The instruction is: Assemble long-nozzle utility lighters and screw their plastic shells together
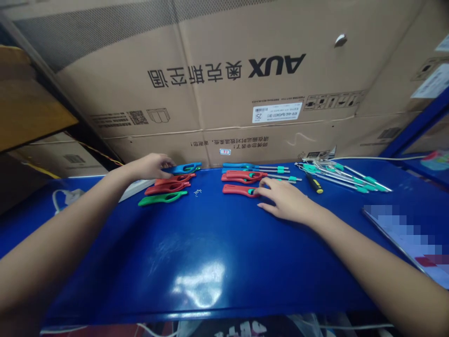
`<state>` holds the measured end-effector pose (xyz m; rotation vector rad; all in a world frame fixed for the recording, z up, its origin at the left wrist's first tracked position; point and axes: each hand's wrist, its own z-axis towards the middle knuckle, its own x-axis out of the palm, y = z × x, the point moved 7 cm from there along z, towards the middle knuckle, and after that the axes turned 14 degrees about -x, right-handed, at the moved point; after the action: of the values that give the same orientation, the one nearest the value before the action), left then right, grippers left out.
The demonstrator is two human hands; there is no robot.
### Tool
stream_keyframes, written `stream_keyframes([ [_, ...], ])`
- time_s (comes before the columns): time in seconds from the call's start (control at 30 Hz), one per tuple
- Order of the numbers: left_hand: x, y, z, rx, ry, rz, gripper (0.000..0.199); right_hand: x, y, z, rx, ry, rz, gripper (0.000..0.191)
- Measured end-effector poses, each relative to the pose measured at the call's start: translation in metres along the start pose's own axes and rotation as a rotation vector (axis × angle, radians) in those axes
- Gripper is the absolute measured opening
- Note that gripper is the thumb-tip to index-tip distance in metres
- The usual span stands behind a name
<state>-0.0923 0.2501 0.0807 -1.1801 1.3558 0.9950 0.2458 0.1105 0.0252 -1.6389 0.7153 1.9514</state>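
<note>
My left hand [154,166] is at the back left, its curled fingers at the end of a blue lighter handle [184,169]; whether they grip it is unclear. Below it lie two red handles [166,188] and a green handle [163,198]. My right hand [280,197] has its thumb and forefinger apart at the right end of a red lighter [236,190]; its grip is hard to make out. Behind that one are more red lighters [242,176] and blue ones [238,165] with metal rods. Small pins [198,192] lie between the two groups.
Several metal rods with green parts [351,178] and a yellow-black screwdriver [314,183] lie at the right. A phone-like device [403,238] is at the right edge. A white power strip [135,189] sits left, and a large cardboard box [217,107] stands behind the blue table [147,262].
</note>
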Motion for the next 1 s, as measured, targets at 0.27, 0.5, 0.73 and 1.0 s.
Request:
stream_keyframes([
  [0.27, 0.015, 0.017, 0.022, -0.055, -0.025, -0.003, 0.055, 0.005, 0.010, -0.003, -0.053, 0.071, 0.197, 0.023],
  [0.5, 0.009, 0.016, 0.022, -0.052, -0.087, -0.011, 0.047, 0.005, 0.026, -0.001, -0.049, 0.099, 0.294, 0.037],
  [0.73, 0.009, -0.059, -0.029, 0.102, -0.232, -0.157, 0.036, 0.009, 0.026, -0.002, -0.041, 0.147, 0.303, 0.036],
  [1.0, 0.090, -0.206, -0.135, 0.542, -0.152, -0.257, 0.040, 0.007, 0.030, -0.002, -0.017, 0.138, 0.261, 0.032],
])
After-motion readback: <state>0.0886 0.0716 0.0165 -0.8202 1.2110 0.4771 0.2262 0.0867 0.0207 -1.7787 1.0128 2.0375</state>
